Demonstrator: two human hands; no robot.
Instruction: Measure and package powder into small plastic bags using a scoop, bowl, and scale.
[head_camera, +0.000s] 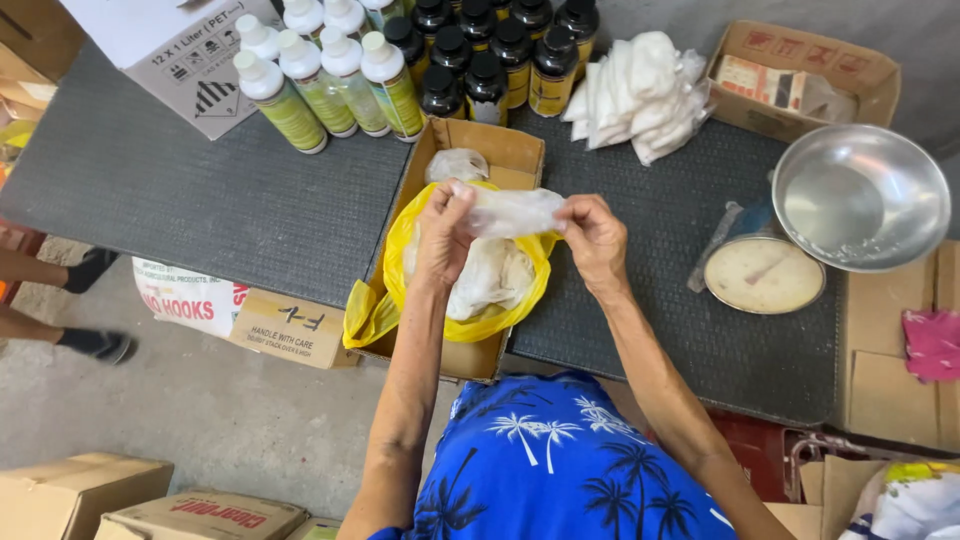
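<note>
Head view: at far left, a bystander's legs in dark shoes (95, 345) are seen on the concrete floor, w/ cardboard boxes (75, 495) at the bottom edge and a flat printed carton (290, 328) lying below the table edge. A dark mat-covered table (200, 200) is spread across the frame. On it, at top left, a white shipping box (180, 55) is set, w/ white-capped bottles of yellow-green liquid (325, 85) just beside it, then dark black-capped bottles w/ yellow labels (490, 60). At centre an open cardboard box (500, 155) is placed over the table's near edge, lined w/ a yellow plastic bag (380, 310) holding whitish powder or granules. Above that bag a small clear plastic bag (510, 210) is held, stretched between both hands: the left hand (445, 235) is closed on its left end, the right hand (595, 240) is pinched on its right end. Further right a pile of filled small white bags (640, 90) is stacked, apart from an open carton (800, 75) at top right. A round dial scale (765, 275) w/ a steel bowl (860, 195) touching its rim is seen at right, and a pink cloth (932, 345) on cardboard at the far right edge.
</note>
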